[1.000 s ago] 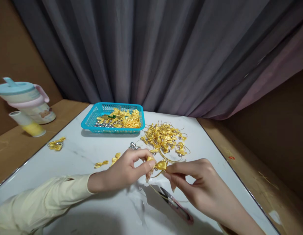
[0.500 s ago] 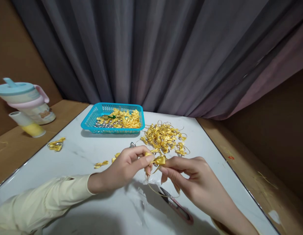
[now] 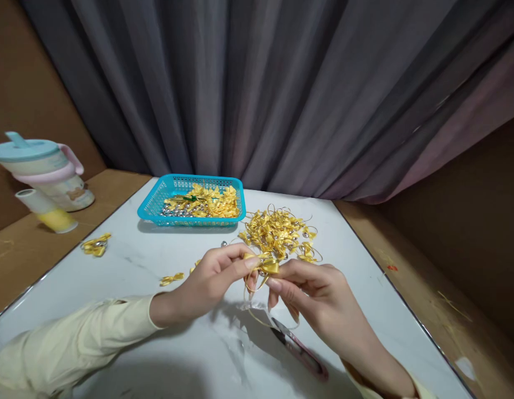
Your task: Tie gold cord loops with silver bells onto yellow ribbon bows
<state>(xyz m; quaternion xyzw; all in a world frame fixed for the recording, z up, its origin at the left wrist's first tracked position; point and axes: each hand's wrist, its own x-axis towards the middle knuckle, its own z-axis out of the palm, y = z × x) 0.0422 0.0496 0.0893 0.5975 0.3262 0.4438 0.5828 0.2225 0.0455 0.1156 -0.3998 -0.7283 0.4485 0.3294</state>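
Observation:
A shiny yellow ribbon bow (image 3: 270, 267) is held up between both hands over the white table. My left hand (image 3: 219, 277) pinches the bow's left side between thumb and fingers. From the right, my right hand (image 3: 317, 293) is closed with thumb and forefinger at the bow's right edge and its thin cord (image 3: 260, 318), which hangs in a loop below. Scissors with pinkish handles (image 3: 300, 349) lie on the table under the hands, partly hidden by the right one. Just behind is a heap of yellow bows with silver bells and cord loops (image 3: 275, 233).
A blue basket (image 3: 190, 223) holds more bows and silver bells. Loose bows (image 3: 171, 279) lie at the left, with another small cluster (image 3: 96, 244) near the table edge. A lidded cup (image 3: 52, 177) and a spool of yellow thread (image 3: 49, 213) stand far left. A grey curtain (image 3: 240, 94) hangs behind.
Both hands have shifted slightly up and to the left with the bow still between them. The cord loop below has moved left too. Everything on the table lies as before.

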